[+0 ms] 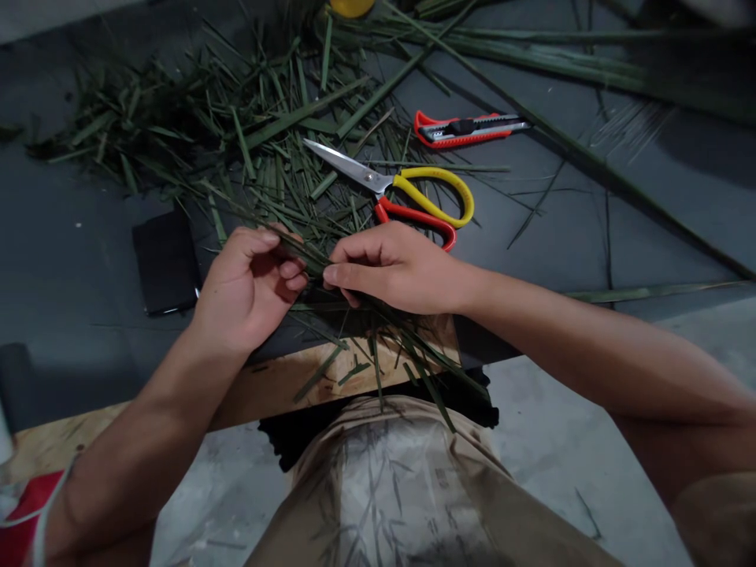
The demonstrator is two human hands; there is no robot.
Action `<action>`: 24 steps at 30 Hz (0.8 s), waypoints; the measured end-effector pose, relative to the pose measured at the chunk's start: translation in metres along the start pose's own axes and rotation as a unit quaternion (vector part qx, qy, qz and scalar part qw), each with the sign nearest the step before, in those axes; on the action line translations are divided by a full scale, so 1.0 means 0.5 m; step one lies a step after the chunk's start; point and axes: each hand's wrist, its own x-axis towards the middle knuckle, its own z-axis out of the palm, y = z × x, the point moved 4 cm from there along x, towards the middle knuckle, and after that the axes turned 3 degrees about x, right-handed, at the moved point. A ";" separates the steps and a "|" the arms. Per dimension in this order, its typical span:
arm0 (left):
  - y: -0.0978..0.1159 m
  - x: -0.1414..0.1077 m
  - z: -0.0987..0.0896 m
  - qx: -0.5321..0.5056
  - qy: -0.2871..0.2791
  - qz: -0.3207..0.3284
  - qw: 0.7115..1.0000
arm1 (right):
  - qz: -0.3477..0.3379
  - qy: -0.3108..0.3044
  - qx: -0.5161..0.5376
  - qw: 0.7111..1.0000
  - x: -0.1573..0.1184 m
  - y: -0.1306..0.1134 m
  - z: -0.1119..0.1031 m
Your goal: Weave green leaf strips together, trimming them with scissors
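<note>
Pinching slender green leaf strips (313, 256) in both grips, between fingers of left hand (245, 279) and right hand (402, 268). Trailing toward near worktop (64, 252) edge below grip: loose ends. Just beyond grip: scissors (371, 178); farther right, box cutter (466, 130). Left of grip: black phone-like object (165, 260). Beyond, leftward: heap of clippings (194, 118), suggesting much cutting done. Far right: long leaves (602, 67), seemingly left uncut.

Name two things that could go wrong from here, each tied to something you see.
The right hand is close to the scissors, so a careless move might knock them. Some leaf strips stick out past the edge of the table, so they could snag or fall.
</note>
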 end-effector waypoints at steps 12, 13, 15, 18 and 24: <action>-0.004 -0.009 0.006 -0.032 0.012 0.006 0.999 | -0.009 0.005 0.003 1.000 -0.003 -0.002 0.006; -0.006 -0.009 0.006 -0.040 0.013 -0.010 0.999 | -0.011 0.007 0.005 1.000 -0.003 -0.002 0.007; -0.006 -0.010 0.007 -0.044 0.016 -0.018 0.999 | -0.015 0.018 0.009 1.000 -0.003 -0.002 0.005; -0.002 -0.013 0.009 -0.025 -0.002 0.007 1.000 | -0.023 0.033 0.009 0.999 -0.003 -0.003 0.004; -0.003 -0.015 0.008 -0.013 -0.012 0.024 1.000 | -0.033 0.036 0.015 0.999 -0.004 -0.002 0.005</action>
